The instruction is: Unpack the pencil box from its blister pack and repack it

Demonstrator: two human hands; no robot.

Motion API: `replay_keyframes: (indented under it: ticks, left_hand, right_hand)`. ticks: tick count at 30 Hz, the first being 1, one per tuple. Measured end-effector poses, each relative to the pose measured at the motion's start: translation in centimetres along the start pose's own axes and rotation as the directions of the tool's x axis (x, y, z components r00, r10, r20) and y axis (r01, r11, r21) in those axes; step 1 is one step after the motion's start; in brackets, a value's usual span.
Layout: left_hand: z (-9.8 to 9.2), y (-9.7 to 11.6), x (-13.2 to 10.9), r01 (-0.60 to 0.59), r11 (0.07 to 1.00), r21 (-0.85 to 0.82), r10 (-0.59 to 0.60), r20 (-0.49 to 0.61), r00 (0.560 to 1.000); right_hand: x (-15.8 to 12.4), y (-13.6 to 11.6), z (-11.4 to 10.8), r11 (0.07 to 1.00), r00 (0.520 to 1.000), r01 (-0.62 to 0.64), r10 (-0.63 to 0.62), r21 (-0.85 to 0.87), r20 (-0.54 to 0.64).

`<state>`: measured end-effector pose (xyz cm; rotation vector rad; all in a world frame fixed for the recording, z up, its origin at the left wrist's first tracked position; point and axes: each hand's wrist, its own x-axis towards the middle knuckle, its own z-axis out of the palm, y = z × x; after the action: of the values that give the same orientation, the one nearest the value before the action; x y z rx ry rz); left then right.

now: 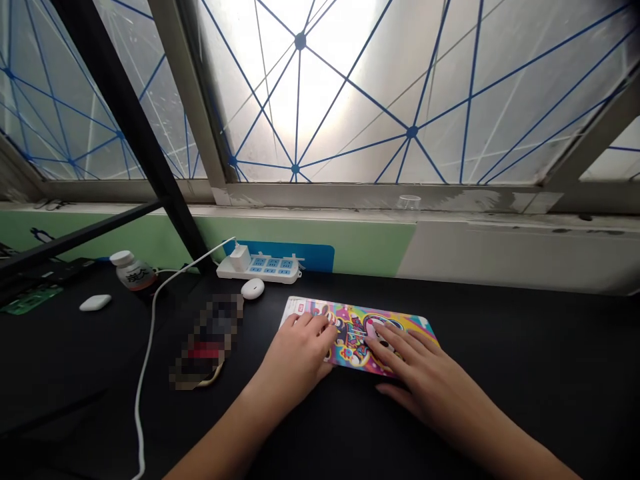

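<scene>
Two bare hands rest on a bright printed card. The card (353,343) lies on the black table (540,380), just in front of the person, its long side running roughly left to right with the right end slightly nearer. It may be a thin case rather than a card; the view does not settle it. Its corners are rounded, and the print is pink, yellow, blue and purple.

The left hand (303,343) lies over the left part, fingers bent on top, thumb by the near edge; whether it grips, I cannot tell. The right hand (417,360) is spread, its fingers laid nearly flat across the right part, its thumb apart from them, off the near edge. The two hands are apart, with printed surface showing between them.

Left of the left hand lies a pixelated object (210,340), too masked to make out. Just beyond its far end sits a rounded white case (253,289), near a power strip (263,269) by the wall (360,250). A white plug (240,259) stands in the strip, and a white cable (151,333) runs down the left side. Further left are a white-capped bottle (135,272), tilted in view, and a small white object (95,303).
</scene>
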<state>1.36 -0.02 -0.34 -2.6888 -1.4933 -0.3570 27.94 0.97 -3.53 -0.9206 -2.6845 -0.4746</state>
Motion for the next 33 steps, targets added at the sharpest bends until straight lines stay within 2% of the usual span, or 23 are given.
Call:
replay_keyframes:
  ticks: [4,9,15,18,20,22,24,26,30,33]
  left_hand:
    - [0.8,-0.8,0.1,0.080,0.997,-0.018,-0.080,0.012,0.997]
    - [1.3,-1.9,0.0,0.200,0.980,-0.023,-0.193,0.181,0.964]
    - [1.1,-2.6,-0.4,0.227,0.972,-0.062,-0.203,0.269,0.942]
    - [1.0,-2.7,-0.5,0.239,0.969,-0.064,-0.213,0.279,0.936]
    - [0.8,-2.5,-0.5,0.240,0.969,-0.064,-0.216,0.263,0.940]
    - [0.5,-2.0,-0.4,0.235,0.970,-0.069,-0.214,0.221,0.951]
    - [0.3,-1.2,-0.2,0.219,0.972,-0.084,-0.205,0.149,0.967]
    - [0.5,-0.2,0.2,0.191,0.974,-0.121,-0.181,0.094,0.979]
    - [1.8,0.9,0.6,0.155,0.973,-0.170,-0.131,0.144,0.981]
    - [2.2,0.6,0.4,0.183,0.970,-0.160,-0.152,0.188,0.970]
  right_hand:
    - [0.4,0.0,1.2,0.998,0.997,0.010,-0.015,0.068,0.069]
    - [-0.1,0.8,0.6,0.969,0.981,-0.059,0.013,0.240,0.191]
    - [-2.1,3.3,-2.2,0.914,0.890,-0.273,0.122,0.299,0.440]
    - [-3.4,5.5,-3.4,0.898,0.851,-0.343,0.172,0.276,0.497]
    - [-3.6,6.2,-3.7,0.899,0.851,-0.362,0.211,0.245,0.481]
    - [-3.1,5.8,-3.5,0.914,0.875,-0.366,0.274,0.176,0.398]
    - [-1.9,4.2,-2.9,0.932,0.911,-0.343,0.299,0.119,0.285]
    - [-0.4,2.1,-2.0,0.950,0.943,-0.289,0.261,0.120,0.205]
    - [1.4,-0.7,-0.2,0.970,0.969,-0.162,0.121,0.183,0.216]
    - [0.4,0.0,0.3,0.973,0.963,-0.133,0.080,0.191,0.259]
